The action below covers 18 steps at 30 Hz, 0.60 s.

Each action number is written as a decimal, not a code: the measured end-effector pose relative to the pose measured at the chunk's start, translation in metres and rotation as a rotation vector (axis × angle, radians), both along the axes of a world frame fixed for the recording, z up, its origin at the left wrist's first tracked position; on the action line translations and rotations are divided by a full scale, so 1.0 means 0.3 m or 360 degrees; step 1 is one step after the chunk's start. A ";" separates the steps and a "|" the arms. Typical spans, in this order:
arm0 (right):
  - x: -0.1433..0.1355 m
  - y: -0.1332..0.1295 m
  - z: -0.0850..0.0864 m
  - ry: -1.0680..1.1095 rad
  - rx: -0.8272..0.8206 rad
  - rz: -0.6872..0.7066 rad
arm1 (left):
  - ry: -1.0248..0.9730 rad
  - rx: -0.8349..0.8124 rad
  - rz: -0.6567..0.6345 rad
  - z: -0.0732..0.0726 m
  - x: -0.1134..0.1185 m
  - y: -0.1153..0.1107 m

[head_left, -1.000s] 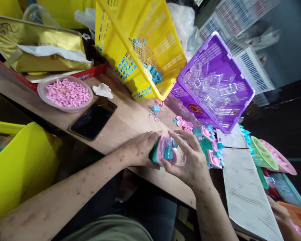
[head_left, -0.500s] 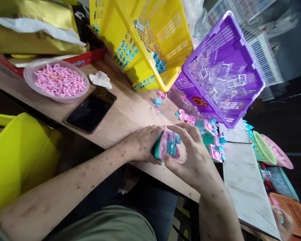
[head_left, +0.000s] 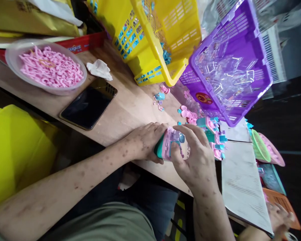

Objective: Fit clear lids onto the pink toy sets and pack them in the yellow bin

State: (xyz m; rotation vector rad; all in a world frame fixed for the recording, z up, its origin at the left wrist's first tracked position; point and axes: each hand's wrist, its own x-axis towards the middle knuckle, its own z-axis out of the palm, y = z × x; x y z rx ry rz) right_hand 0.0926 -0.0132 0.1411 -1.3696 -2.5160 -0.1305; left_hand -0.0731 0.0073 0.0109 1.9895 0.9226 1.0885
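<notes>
My left hand (head_left: 150,142) is wrapped round the left side of a pink and teal toy case (head_left: 167,144) near the table's front edge. On the case's other side, my right hand (head_left: 194,150) has its thumb and fingers closed on a clear piece at its front. Part of the case is hidden by the fingers. Right behind my right hand stand several similar pink and teal toys (head_left: 215,137). Small pink round pieces (head_left: 188,113) and a small teal piece (head_left: 160,96) lie on the wooden table beyond the case.
A tub of pink hooks (head_left: 50,67), a black phone (head_left: 89,103) and a crumpled tissue (head_left: 99,69) lie at left. Yellow (head_left: 150,43) and purple (head_left: 261,43) baskets stand behind. Another person's hand (head_left: 278,214) shows at lower right, by an orange basket (head_left: 283,204).
My right thumb has moved up over the front of the case. The camera view has shifted slightly, and more of the other person's hand and arm shows at lower right.
</notes>
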 end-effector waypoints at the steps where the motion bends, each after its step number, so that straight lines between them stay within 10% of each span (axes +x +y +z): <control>1: -0.001 0.000 0.002 -0.0017 0.0006 -0.0001 | 0.0009 -0.0002 0.0002 0.004 -0.001 0.000; 18: -0.032 -0.029 -0.050 0.0382 -0.0180 -0.0135 | -0.0073 0.0055 0.0056 -0.009 0.003 -0.006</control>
